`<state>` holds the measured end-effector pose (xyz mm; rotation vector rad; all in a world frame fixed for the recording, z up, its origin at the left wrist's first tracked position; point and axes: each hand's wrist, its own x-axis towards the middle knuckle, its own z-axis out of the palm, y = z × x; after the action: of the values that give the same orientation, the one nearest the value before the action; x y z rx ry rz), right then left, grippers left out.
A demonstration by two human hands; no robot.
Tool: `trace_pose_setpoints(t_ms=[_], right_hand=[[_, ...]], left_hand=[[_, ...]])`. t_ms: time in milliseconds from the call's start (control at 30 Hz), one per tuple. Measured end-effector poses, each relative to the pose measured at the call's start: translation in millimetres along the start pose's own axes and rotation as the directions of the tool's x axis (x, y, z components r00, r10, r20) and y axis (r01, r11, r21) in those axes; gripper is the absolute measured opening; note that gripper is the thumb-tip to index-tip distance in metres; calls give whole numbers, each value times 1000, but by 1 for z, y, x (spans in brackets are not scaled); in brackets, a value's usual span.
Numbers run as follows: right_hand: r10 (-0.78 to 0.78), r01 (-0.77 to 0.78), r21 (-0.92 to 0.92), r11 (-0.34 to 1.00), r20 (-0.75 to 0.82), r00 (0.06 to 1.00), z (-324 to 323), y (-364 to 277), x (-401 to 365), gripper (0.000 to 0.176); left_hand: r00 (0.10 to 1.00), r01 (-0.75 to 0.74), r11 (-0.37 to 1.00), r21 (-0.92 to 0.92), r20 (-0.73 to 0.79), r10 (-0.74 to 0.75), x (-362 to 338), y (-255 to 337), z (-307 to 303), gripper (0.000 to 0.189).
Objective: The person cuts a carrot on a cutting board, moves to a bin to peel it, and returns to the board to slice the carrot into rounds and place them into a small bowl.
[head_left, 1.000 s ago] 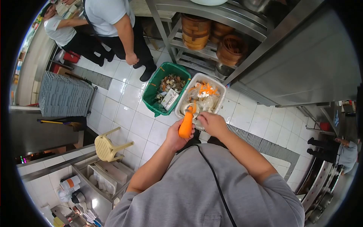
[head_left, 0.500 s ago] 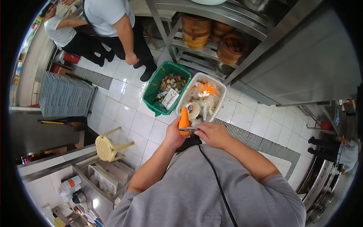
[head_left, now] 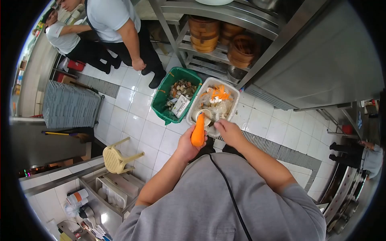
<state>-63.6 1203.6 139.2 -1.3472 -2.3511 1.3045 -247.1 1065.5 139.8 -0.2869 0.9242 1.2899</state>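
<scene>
A peeled orange carrot is held in my left hand, its narrow end pointing away over the white bin and its thick end toward me. My right hand is to the right of the carrot, apart from it, with fingers closed. The metal peeler seen in that hand a moment earlier is hardly visible now against the bin. Below both hands, the white bin holds orange peelings, clear plastic bags and a round tub. Beside it stands a green bin with shells, other scraps and a white carton.
A metal rack with bamboo steamers stands beyond the bins. To the left are a cream plastic stool and stacked grey crates. Two people in white shirts stand at upper left; another person is far right.
My right hand has drawn the peeler off the carrot and moved slightly right and forward. The carrot has tilted, showing more of its thick end.
</scene>
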Motion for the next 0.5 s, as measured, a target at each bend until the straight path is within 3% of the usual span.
trace_pose_setpoints(t_ms=[67, 100, 167, 300, 367, 400, 467, 500], right_hand=[[-261, 255, 67, 965, 123, 957, -16, -25, -25, 36], [-261, 254, 67, 965, 124, 957, -20, -31, -32, 36], [-406, 424, -60, 903, 198, 892, -25, -39, -37, 33], [-423, 432, -71, 899, 114, 899, -24, -38, -33, 32], [-329, 339, -114, 934, 99, 939, -17, -27, -22, 35], [-328, 338, -114, 934, 98, 940, -15, -22, -12, 35], [-64, 80, -243, 967, 74, 995, -12, -10, 14, 38], [-60, 75, -242, 967, 70, 996, -6, 6, 29, 38]], left_hand=[[997, -30, 1000, 2, -69, 30, 6, 0, -4, 44], [994, -45, 999, -11, -105, 43, 7, 1, -3, 44], [989, -60, 998, -20, -138, 57, 10, 1, -3, 43], [995, -58, 998, -31, -82, 55, 15, -1, -3, 42], [997, -33, 998, -50, -78, 29, 14, -2, -1, 41], [1000, -24, 999, -41, 2, 25, 11, -5, 0, 41], [997, -11, 1000, -28, 81, 14, 3, -8, 7, 42], [993, 21, 998, -57, 119, -14, -5, -8, 15, 42]])
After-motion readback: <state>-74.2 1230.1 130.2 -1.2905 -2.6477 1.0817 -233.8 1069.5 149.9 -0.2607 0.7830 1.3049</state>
